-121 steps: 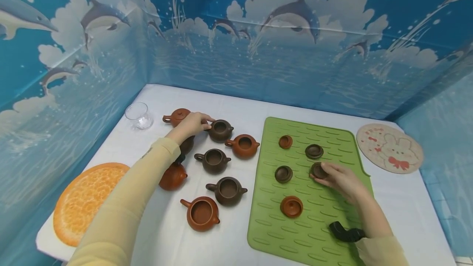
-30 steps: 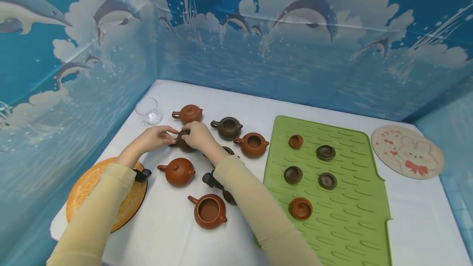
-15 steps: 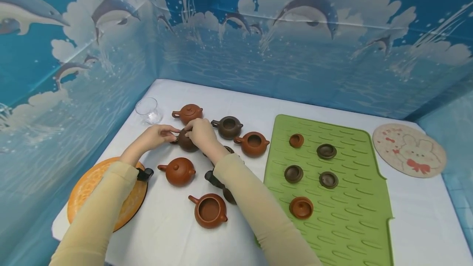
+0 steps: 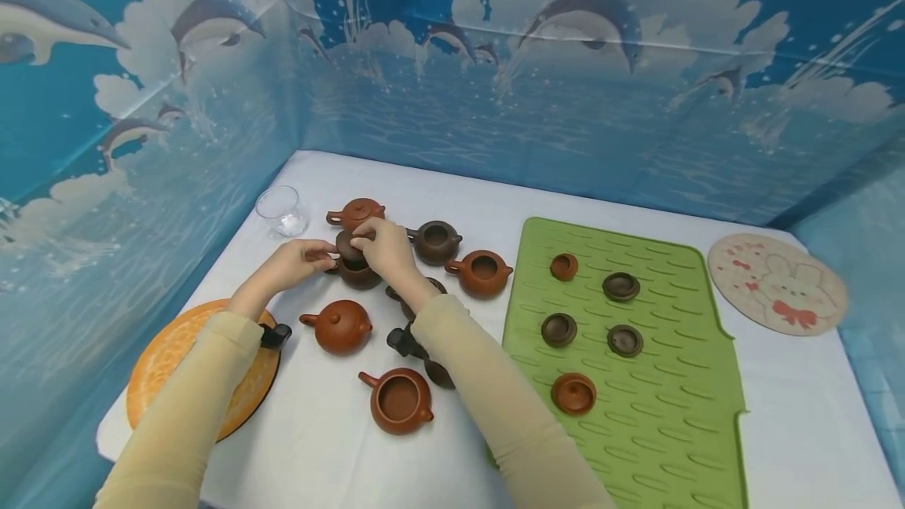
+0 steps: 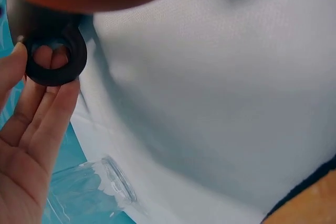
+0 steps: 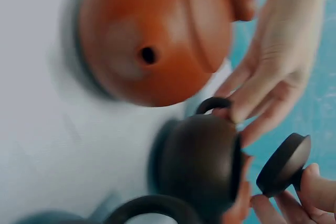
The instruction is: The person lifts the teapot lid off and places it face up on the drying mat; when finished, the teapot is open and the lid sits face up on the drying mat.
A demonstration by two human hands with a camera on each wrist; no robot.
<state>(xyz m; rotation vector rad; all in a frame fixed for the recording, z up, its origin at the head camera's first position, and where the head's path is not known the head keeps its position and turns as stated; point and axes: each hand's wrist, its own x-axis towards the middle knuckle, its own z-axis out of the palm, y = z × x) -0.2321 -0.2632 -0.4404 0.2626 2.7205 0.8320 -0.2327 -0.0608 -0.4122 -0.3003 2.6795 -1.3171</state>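
We note one main change: half a second ago the lid sat on the dark teapot; it is now off, raised and tilted above the open mouth. The teapot stands in the same spot, on the white table at the left, nearer us than a lidded brown teapot. Five other lids lie on the green mat, as they did then.

We find the right hand closed in a pinch, thumb and fingers on the lid's knob, with the lid clear of the rim in the right wrist view. The left hand pinches the teapot's ring handle, thumb on one side, fingers on the other; its place is unchanged.

Both arms, in yellow sleeves, reach in from the lower edge; the right passes over two further dark teapots, partly hiding them.
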